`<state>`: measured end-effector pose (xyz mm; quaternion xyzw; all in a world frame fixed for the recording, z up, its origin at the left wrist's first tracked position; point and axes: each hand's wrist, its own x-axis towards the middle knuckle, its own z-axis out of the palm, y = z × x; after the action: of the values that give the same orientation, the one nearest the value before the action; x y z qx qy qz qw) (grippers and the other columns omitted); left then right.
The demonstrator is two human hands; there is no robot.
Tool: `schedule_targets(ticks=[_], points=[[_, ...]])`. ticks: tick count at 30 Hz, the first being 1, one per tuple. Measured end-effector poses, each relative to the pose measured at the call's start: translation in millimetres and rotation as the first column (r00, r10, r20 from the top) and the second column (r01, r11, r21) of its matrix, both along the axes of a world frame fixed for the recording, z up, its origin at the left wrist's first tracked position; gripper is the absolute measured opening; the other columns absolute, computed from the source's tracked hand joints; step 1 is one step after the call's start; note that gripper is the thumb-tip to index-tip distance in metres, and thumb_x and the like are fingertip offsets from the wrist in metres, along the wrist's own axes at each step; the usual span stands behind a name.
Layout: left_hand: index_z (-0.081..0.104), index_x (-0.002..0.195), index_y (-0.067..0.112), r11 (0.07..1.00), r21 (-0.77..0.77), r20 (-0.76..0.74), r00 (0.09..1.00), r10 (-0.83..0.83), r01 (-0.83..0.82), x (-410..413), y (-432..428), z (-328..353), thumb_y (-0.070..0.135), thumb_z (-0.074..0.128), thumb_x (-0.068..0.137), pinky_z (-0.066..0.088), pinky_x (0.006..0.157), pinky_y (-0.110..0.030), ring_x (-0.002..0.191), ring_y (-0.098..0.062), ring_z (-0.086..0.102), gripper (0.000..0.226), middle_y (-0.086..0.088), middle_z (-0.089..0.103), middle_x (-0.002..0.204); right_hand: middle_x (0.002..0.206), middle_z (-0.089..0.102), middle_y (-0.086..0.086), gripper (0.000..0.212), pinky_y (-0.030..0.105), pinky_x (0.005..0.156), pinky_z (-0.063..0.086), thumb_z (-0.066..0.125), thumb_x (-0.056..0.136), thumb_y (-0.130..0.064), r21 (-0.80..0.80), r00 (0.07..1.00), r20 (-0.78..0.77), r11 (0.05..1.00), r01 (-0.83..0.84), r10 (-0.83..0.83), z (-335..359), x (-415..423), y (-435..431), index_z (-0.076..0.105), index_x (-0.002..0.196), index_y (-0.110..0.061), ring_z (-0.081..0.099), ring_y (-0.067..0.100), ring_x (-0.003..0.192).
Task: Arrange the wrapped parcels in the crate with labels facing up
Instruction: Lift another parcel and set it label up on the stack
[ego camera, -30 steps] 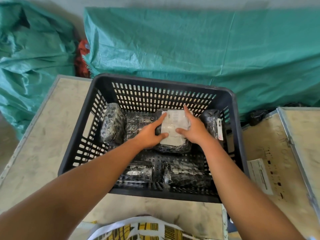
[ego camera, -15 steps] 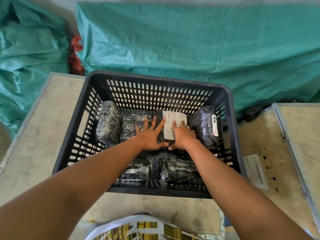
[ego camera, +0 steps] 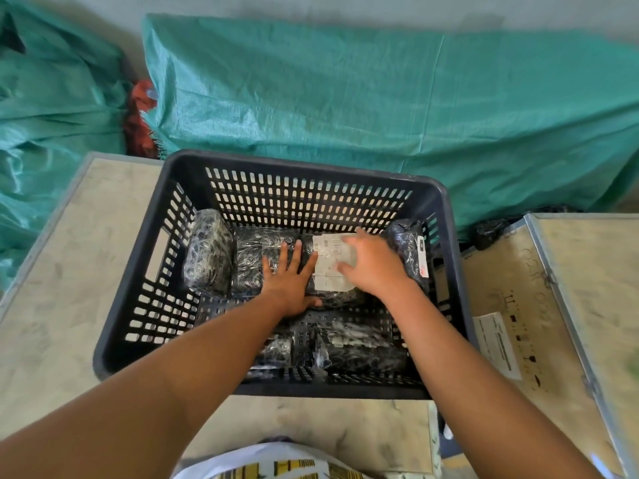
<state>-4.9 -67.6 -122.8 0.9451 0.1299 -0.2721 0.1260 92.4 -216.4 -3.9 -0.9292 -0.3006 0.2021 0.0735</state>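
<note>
A dark slotted plastic crate (ego camera: pixel 138 271) sits on a pale table and holds several black wrapped parcels. The labelled parcel (ego camera: pixel 328 267) lies in the back row with its white label up. My left hand (ego camera: pixel 290 281) rests flat, fingers spread, on that parcel's left edge and the parcel next to it (ego camera: pixel 252 257). My right hand (ego camera: pixel 373 267) hovers with spread fingers over the label's right side, blurred. Another parcel (ego camera: pixel 408 250) leans at the right wall with its label on the side. One parcel (ego camera: pixel 207 254) stands at the left wall. Two more (ego camera: pixel 356 347) lie in the front row.
Green tarpaulin (ego camera: pixel 345 98) covers bulky things behind the crate and at the left. A second pale table (ego camera: pixel 553 288) with a metal edge stands to the right, with a white paper label (ego camera: pixel 498 344) on it. Patterned cloth shows at the bottom edge.
The labelled parcel was set down into the back row. My left hand went flat beside it, and my right hand has now lifted off and shifted right over the label.
</note>
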Motion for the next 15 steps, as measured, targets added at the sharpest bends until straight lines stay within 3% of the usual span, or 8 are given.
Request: schedule_targets(ticks=[2, 4, 7, 9, 13, 15], points=[[-0.027, 0.156, 0.034, 1.000, -0.014, 0.033, 0.999, -0.005, 0.006, -3, 2, -4, 0.080, 0.050, 0.084, -0.013, 0.111, -0.073, 0.141, -0.037, -0.039, 0.115, -0.007, -0.042, 0.157, 0.166, 0.028, 0.013, 0.067, 0.063, 0.113, 0.033, 0.068, 0.089, -0.055, 0.049, 0.974, 0.209, 0.996, 0.075, -0.084, 18, -3, -18, 0.048, 0.149, -0.031, 0.026, 0.039, 0.150], [-0.027, 0.156, 0.035, 1.000, -0.012, 0.045, 0.999, -0.011, 0.012, -3, 4, -7, 0.082, 0.048, 0.082, -0.013, 0.111, -0.072, 0.141, -0.036, -0.040, 0.116, -0.006, -0.041, 0.158, 0.169, 0.015, 0.017, 0.074, 0.066, 0.112, 0.027, 0.067, 0.088, -0.057, 0.015, 0.941, 0.261, 0.976, 0.218, -0.215, 27, -13, -35, 0.039, 0.152, -0.033, 0.012, 0.042, 0.153], [-0.027, 0.156, 0.034, 1.000, -0.001, 0.040, 0.999, -0.023, 0.023, -2, 5, -8, 0.084, 0.046, 0.081, -0.013, 0.110, -0.072, 0.141, -0.036, -0.040, 0.116, -0.006, -0.039, 0.159, 0.168, 0.008, 0.021, 0.089, 0.059, 0.114, 0.030, 0.071, 0.089, -0.052, 0.003, 0.942, 0.138, 0.952, 0.307, -0.304, 24, -29, -51, 0.024, 0.160, -0.030, 0.013, 0.044, 0.151], [-0.025, 0.157, 0.033, 0.999, 0.010, 0.034, 0.999, -0.031, 0.031, -3, 5, -6, 0.084, 0.045, 0.082, -0.011, 0.111, -0.072, 0.144, -0.038, -0.036, 0.115, -0.007, -0.037, 0.160, 0.166, 0.016, 0.022, 0.090, 0.052, 0.117, 0.028, 0.075, 0.088, -0.047, 0.068, 0.946, 0.089, 0.950, 0.305, -0.311, 19, -31, -59, 0.025, 0.161, -0.030, 0.018, 0.041, 0.150], [-0.022, 0.159, 0.029, 0.997, 0.032, 0.014, 0.997, -0.077, 0.077, -7, 6, 3, 0.077, 0.048, 0.086, -0.006, 0.114, -0.073, 0.147, -0.041, -0.029, 0.112, -0.010, -0.031, 0.164, 0.158, 0.042, 0.013, 0.086, 0.044, 0.115, 0.037, 0.077, 0.089, -0.041, 0.239, 0.910, -0.205, 0.883, 0.404, -0.361, 12, -24, -65, 0.028, 0.159, -0.041, 0.039, 0.034, 0.144], [-0.019, 0.160, 0.027, 0.996, 0.016, -0.013, 0.996, -0.088, 0.088, -8, 7, 11, 0.073, 0.053, 0.088, -0.002, 0.115, -0.072, 0.149, -0.041, -0.025, 0.111, -0.011, -0.027, 0.165, 0.160, 0.042, 0.008, 0.089, 0.043, 0.114, 0.038, 0.076, 0.091, -0.036, 0.253, 0.899, -0.293, 0.880, 0.401, -0.326, 9, -24, -61, 0.020, 0.160, -0.044, 0.042, 0.032, 0.144]])
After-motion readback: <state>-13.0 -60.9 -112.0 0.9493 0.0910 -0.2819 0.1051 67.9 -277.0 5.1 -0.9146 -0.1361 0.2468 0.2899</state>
